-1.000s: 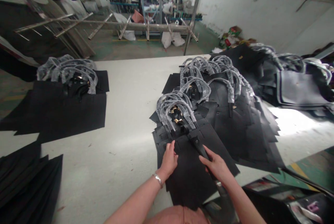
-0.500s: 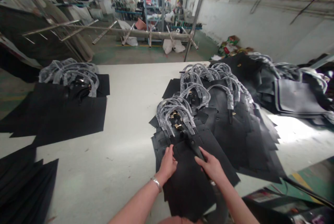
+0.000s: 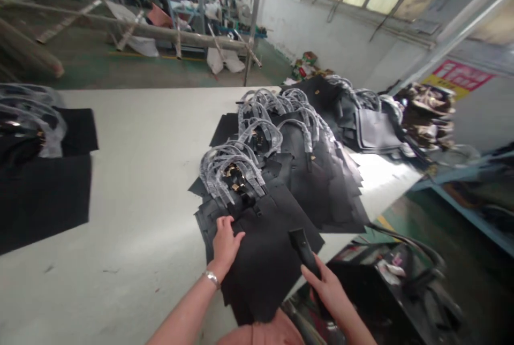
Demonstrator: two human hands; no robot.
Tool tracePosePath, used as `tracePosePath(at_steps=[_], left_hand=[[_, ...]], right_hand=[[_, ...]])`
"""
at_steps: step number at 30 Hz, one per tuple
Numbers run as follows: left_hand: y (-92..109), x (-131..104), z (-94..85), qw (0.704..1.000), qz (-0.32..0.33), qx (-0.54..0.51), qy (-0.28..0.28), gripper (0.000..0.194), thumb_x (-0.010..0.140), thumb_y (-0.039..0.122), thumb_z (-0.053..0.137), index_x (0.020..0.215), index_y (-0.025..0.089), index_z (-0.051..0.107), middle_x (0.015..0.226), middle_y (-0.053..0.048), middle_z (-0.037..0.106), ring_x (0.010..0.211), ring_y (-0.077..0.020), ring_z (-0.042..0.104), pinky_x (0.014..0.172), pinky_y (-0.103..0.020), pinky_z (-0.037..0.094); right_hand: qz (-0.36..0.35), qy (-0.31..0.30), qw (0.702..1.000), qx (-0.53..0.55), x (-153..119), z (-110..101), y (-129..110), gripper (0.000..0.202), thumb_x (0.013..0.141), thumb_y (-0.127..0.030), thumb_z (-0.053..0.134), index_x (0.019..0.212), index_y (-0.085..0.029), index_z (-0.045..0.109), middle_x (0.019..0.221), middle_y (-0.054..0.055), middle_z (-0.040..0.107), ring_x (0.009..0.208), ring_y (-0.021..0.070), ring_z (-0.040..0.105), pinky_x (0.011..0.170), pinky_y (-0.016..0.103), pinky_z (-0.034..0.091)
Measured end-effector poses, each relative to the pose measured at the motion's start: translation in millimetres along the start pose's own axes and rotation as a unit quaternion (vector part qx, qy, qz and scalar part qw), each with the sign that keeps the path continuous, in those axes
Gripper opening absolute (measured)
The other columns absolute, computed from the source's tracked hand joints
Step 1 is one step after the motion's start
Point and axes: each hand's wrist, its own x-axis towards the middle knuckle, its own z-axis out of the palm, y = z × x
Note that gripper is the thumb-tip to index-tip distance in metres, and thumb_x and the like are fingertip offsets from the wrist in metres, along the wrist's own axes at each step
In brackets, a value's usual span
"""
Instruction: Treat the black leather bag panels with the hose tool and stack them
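Note:
My left hand rests on the near pile of black bag panels, its thumb spread away from the fingers. Nothing shows in its grasp, and a silver bracelet circles that wrist. To the right, my right hand is wrapped round a black hand tool with a wide, flat head, held over the pile's right edge; its exact kind is unclear. At the pile's far end lie plastic-wrapped handles with gold-coloured metal fittings.
More panels with wrapped handles overlap behind and to the right. Another pile lies at the left on the white table. Silvery-black bag pieces sit at the far right. Below the table's right edge stands a dark box with clutter.
My view has swung to the right. The tool in my right hand has drawn back from the handle fittings towards the pile's right edge. My left hand's thumb has spread outwards.

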Motion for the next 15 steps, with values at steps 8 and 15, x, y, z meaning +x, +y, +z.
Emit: tracePosePath(at_steps=[8, 15], left_hand=[[-12, 17, -19.8, 0.997, 0.071, 0.008, 0.016, 0.016, 0.088, 0.033, 0.054, 0.095, 0.019, 0.056, 0.094, -0.006, 0.061, 0.090, -0.0242, 0.061, 0.085, -0.038, 0.049], [-65, 19, -121.3, 0.995, 0.034, 0.075, 0.064, 0.026, 0.085, 0.044, 0.052, 0.094, 0.021, 0.061, 0.092, -0.004, 0.065, 0.083, -0.0226, 0.062, 0.076, -0.034, 0.050]], right_hand=[[0.043, 0.037, 0.996, 0.063, -26, -1, 42, 0.079, 0.079, -0.059, 0.055, 0.145, -0.017, 0.040, 0.047, -0.007, 0.053, 0.043, 0.0173, 0.054, 0.045, 0.027, 0.040], [0.042, 0.050, 0.996, 0.063, -20, -7, 52, 0.080, 0.078, -0.057, 0.057, 0.146, -0.018, 0.041, 0.047, -0.006, 0.056, 0.046, 0.0210, 0.060, 0.048, 0.030, 0.045]])
